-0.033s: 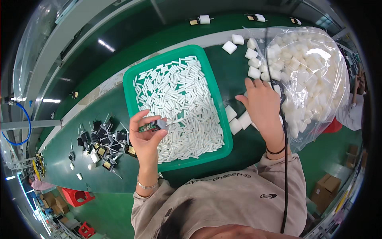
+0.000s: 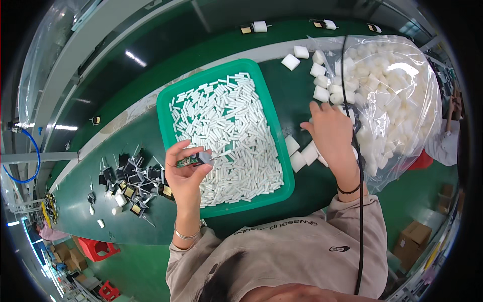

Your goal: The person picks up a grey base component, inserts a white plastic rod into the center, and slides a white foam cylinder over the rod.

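Between the thumb and fingers of my left hand (image 2: 183, 168) is a small electronic assembly (image 2: 190, 160) with a green circuit board, a grey round cap and a thin pale stem pointing right. It is held above the lower left part of a green tray (image 2: 287, 186) full of short white tubes (image 2: 229, 118). My right hand (image 2: 331, 132) lies palm down among loose white foam cylinders (image 2: 321, 94), right of the tray. Its thumb is spread away from the fingers, and whatever is under the palm is hidden.
A clear plastic bag (image 2: 402, 85) bulging with white foam cylinders stands at the right. Left of the tray lies a heap of black-cased assemblies (image 2: 133, 176) with thin stems. A black cable (image 2: 361, 226) hangs down past my right wrist. Similar assemblies (image 2: 259, 26) rest on the far green belt.
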`<action>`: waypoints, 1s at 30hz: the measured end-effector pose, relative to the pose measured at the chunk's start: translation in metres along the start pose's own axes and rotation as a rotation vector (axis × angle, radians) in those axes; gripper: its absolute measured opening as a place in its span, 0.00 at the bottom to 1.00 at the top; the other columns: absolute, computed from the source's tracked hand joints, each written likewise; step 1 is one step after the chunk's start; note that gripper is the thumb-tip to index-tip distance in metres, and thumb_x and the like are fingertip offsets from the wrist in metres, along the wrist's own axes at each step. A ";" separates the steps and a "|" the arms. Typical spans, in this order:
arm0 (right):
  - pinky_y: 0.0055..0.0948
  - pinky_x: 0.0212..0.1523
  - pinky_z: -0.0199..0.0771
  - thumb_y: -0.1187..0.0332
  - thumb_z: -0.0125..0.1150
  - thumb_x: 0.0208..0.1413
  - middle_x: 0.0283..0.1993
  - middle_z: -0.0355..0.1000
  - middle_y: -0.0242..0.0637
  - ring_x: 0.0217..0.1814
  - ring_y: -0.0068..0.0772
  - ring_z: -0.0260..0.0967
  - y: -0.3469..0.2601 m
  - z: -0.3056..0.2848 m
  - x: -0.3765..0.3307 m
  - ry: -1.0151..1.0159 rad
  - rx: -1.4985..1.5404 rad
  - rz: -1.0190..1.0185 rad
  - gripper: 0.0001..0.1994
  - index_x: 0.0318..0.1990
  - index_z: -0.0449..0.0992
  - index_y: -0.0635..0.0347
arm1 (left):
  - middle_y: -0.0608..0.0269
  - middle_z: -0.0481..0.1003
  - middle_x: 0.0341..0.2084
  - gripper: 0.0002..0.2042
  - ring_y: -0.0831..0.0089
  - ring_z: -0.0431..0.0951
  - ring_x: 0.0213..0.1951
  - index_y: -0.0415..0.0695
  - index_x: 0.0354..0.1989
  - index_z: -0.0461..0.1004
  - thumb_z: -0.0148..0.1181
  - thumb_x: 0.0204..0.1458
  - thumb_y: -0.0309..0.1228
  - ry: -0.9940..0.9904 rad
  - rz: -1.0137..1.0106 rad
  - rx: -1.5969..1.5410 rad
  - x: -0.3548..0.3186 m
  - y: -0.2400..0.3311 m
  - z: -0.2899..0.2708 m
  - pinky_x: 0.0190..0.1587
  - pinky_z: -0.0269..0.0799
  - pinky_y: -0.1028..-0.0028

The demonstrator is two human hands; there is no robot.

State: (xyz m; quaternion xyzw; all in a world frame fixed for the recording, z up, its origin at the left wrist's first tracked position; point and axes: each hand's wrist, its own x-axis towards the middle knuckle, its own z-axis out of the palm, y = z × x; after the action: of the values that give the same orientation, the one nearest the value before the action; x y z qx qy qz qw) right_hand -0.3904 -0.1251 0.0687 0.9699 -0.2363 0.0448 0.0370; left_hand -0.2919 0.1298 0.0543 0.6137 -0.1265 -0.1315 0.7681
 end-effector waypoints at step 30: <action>0.23 0.37 0.74 0.86 0.59 0.39 0.35 0.72 0.43 0.36 0.30 0.71 -0.109 0.012 -0.008 -0.151 2.118 -0.195 0.11 0.34 0.73 0.71 | 0.56 0.71 0.32 0.20 0.68 0.73 0.37 0.40 0.31 0.64 0.64 0.28 0.12 0.038 0.121 -0.384 -0.004 -0.016 0.000 0.41 0.71 0.70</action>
State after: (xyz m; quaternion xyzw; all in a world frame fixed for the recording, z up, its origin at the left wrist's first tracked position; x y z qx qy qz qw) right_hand -0.3458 -0.0257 0.0502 0.5227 0.0001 0.1639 -0.8366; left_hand -0.2963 0.1280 0.0386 0.4496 -0.1213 -0.0952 0.8798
